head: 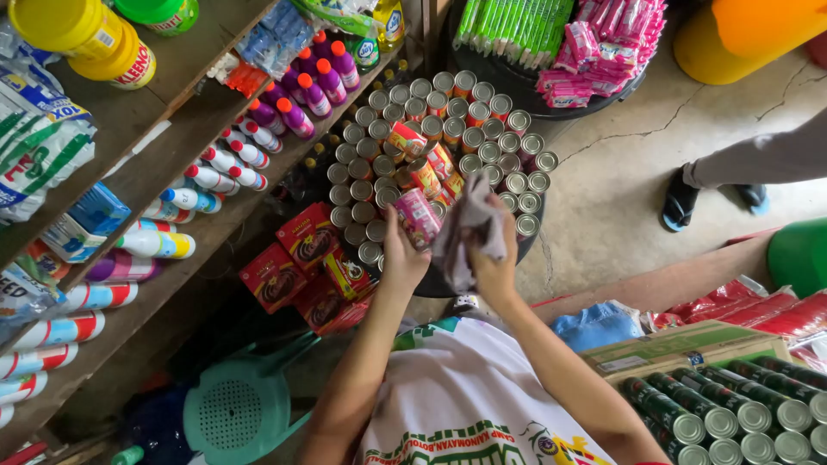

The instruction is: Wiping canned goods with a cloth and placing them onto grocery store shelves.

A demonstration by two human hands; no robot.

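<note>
My left hand grips a pink-labelled tin can, held on its side over a round dark tray packed with upright silver-topped cans. My right hand holds a crumpled grey cloth pressed against the can's right side. Both hands are close together above the tray's near edge. A few more labelled cans lie on their sides on top of the upright ones.
Wooden shelves at left carry white, purple and yellow bottles. Red boxes sit below them, a teal plastic stool lower left. A carton of green cans is at lower right. Another person's sandalled foot stands on the cracked concrete floor.
</note>
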